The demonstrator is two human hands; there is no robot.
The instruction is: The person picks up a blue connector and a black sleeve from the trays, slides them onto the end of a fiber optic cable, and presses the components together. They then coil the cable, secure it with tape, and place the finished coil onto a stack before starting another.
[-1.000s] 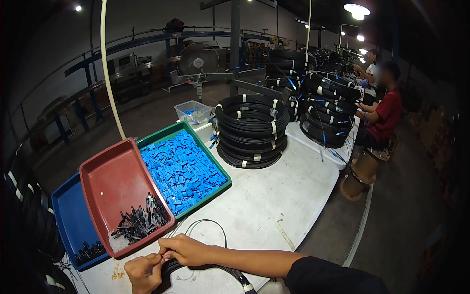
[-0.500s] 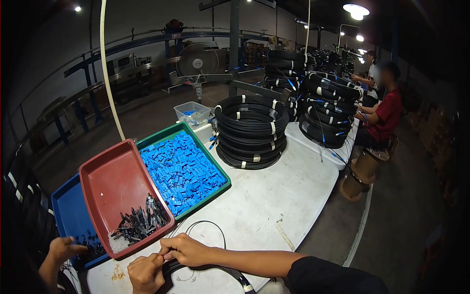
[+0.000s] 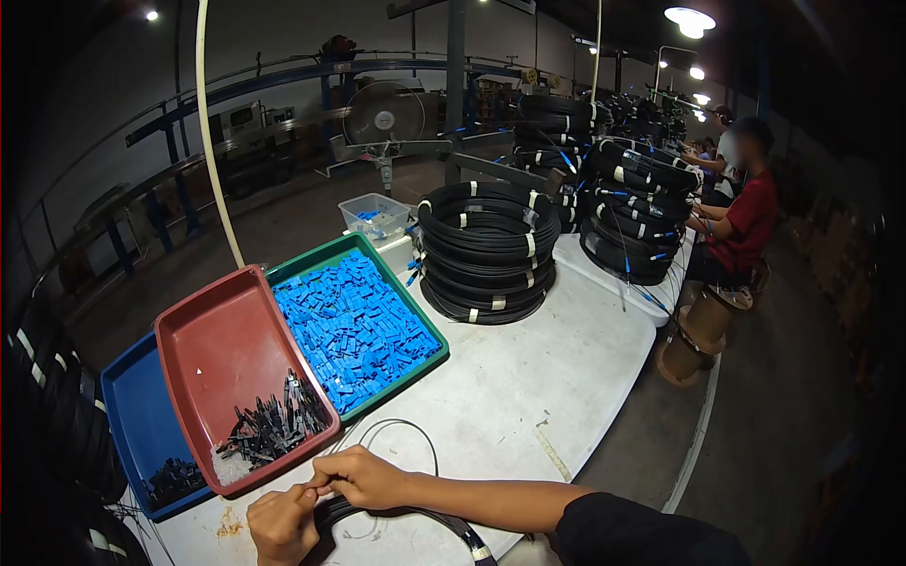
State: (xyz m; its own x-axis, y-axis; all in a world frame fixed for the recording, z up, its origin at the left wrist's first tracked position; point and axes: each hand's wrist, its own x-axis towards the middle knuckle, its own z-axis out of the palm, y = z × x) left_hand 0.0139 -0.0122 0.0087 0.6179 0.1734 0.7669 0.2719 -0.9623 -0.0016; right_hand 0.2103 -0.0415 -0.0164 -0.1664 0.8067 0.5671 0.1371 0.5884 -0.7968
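Note:
My left hand (image 3: 283, 524) and my right hand (image 3: 363, 478) meet at the near edge of the table, fingertips pinched together. Whatever lies between the fingers is too small and covered to make out. Beneath my right wrist runs a coil of black cable (image 3: 444, 520), bound with white tape at its near end. A thin loop of black cable (image 3: 415, 424) rises from behind my right hand. Just beyond the hands sits a red tray (image 3: 212, 330) with black connector parts (image 3: 274, 420) and small clear pieces (image 3: 231, 465).
A green tray (image 3: 441, 354) full of blue connector parts (image 3: 354, 325) and a blue tray (image 3: 132, 387) with small black parts flank the red one. Stacked black cable coils (image 3: 486, 255) stand on the white table (image 3: 528, 377). A person in a red shirt (image 3: 750, 222) sits at right.
Another person's hand, over the blue tray at the left, has gone out of view. My two hands stay pinched together in nearly the same place.

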